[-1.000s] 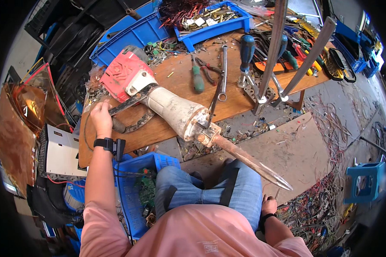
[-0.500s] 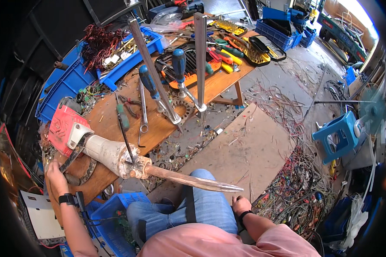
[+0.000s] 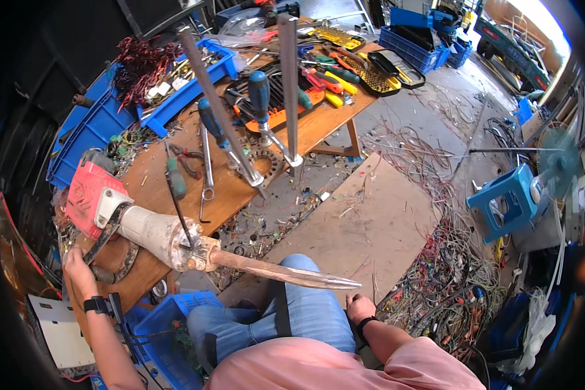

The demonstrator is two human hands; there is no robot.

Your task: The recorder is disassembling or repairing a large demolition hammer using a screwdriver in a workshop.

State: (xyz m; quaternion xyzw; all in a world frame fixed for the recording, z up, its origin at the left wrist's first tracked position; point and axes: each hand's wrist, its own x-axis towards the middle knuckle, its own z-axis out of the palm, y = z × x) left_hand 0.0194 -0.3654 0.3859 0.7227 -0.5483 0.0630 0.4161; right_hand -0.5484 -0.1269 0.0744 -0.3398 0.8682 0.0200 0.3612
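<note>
From the head view I record one demolition hammer (image 3: 148, 227), lying on its side across the wooden table (image 3: 153, 174), nose end past the edge. I find its motor housing (image 3: 90, 200) red and scuffed, the barrel off-white and stained. A dark curved handle (image 3: 129, 261) loops below the body. I note the chisel (image 3: 270, 264) seated in the nose, brown along its shank, brighter toward the pointed tip, angled slightly downward over the jeans. A thin dark rod (image 3: 179, 216) stands tilted at the nose; its seating I cannot confirm.
</note>
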